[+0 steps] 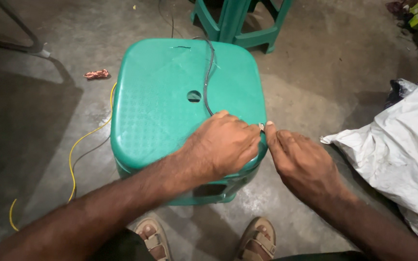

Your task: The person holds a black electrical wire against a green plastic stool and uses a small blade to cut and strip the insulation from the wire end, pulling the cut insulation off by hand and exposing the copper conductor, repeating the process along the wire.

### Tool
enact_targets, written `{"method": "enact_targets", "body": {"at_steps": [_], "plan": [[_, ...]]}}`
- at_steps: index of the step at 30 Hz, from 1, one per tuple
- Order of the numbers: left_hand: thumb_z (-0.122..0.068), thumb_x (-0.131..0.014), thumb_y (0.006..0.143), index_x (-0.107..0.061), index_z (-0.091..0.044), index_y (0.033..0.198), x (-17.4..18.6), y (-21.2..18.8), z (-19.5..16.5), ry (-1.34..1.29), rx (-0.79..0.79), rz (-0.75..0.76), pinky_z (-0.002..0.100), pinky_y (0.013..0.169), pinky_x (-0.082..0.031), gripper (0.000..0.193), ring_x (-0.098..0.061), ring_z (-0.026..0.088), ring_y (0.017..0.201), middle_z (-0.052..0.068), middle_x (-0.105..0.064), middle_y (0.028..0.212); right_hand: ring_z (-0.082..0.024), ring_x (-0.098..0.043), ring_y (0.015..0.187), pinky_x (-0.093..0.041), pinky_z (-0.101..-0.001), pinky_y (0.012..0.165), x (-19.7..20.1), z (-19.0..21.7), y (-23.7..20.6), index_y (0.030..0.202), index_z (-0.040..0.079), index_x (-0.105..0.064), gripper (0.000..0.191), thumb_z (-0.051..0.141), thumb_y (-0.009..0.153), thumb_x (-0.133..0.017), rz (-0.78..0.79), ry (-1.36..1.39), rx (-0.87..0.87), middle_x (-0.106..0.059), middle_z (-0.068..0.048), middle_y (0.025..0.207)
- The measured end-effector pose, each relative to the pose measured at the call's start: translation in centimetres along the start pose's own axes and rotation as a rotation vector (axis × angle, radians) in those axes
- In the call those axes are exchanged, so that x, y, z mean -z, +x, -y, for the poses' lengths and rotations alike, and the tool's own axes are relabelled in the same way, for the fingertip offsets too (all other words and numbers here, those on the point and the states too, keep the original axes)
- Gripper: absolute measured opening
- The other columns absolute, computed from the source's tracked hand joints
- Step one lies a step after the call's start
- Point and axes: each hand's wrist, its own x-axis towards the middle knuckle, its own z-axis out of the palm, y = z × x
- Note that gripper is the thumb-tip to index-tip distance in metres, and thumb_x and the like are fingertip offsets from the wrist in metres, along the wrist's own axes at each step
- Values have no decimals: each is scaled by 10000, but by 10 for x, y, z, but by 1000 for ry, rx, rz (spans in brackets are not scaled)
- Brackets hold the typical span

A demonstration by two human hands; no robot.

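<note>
- Your left hand (226,145) lies knuckles-up on the near right corner of the green moulded plastic stool (160,121), fingers curled shut on the end of the thin dark grey cable (208,79); pressing down there seems to pin the cable against the seat so that it cannot slide.
- Your right hand (303,164) hangs just off the stool's edge, thumb and forefinger pinched on the small pale tip (261,127) at the cable's end; the two hands almost touch, which keeps the short free end steady between them; what the tip is, you cannot tell at this size.
- The cable runs from your left hand across the seat, past the round hole (194,96), and drops over the far edge.
- A thin yellow wire (73,159) loops on the concrete floor (35,135) to the left; a white woven sack (402,145) lies to the right; a second green plastic stool (240,21) stands beyond; your sandalled feet (204,239) are planted under the near edge.
</note>
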Motion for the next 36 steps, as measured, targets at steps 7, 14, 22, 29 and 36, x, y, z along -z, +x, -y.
{"method": "enact_targets", "body": {"at_steps": [7,14,22,29,36], "plan": [[-203,-583,964,-646,-62,836,14,0,-4,-85,42,89,487,759,-466,200,-659,329,755,111,-674,753,-265,-690,945,-552,-353,812,-34,-5,-27,1304,-100,-618,458,15,862,-590,-12,54,-11,-685,-158,1031],[-210,-634,960,-606,-73,846,10,-26,-25,-122,18,-23,479,806,-452,180,-644,314,825,106,-656,780,-390,-682,927,-544,-480,792,-125,-14,-54,1054,12,-662,213,119,888,-583,322,315,-237,-696,-215,1032],[-208,-616,981,-611,-66,870,10,-22,1,-141,69,3,453,819,-447,180,-639,300,824,97,-661,788,-399,-681,887,-539,-490,772,-90,-36,-11,998,41,-717,167,186,942,-655,175,389,-543,-717,-190,947],[-194,-613,998,-618,-56,944,9,-20,-3,-106,60,-37,465,844,-454,148,-638,302,875,99,-655,825,-245,-728,848,-550,-338,730,-45,-22,4,1146,40,-732,239,191,965,-692,-78,689,-640,-750,-153,1025],[-200,-623,1008,-626,-62,966,6,-14,-29,-7,70,-108,454,893,-458,145,-615,276,891,81,-648,860,-97,-580,725,-480,-258,655,-29,-35,-12,1049,2,-746,214,129,908,-648,198,1486,-1046,-684,-39,828]]}}
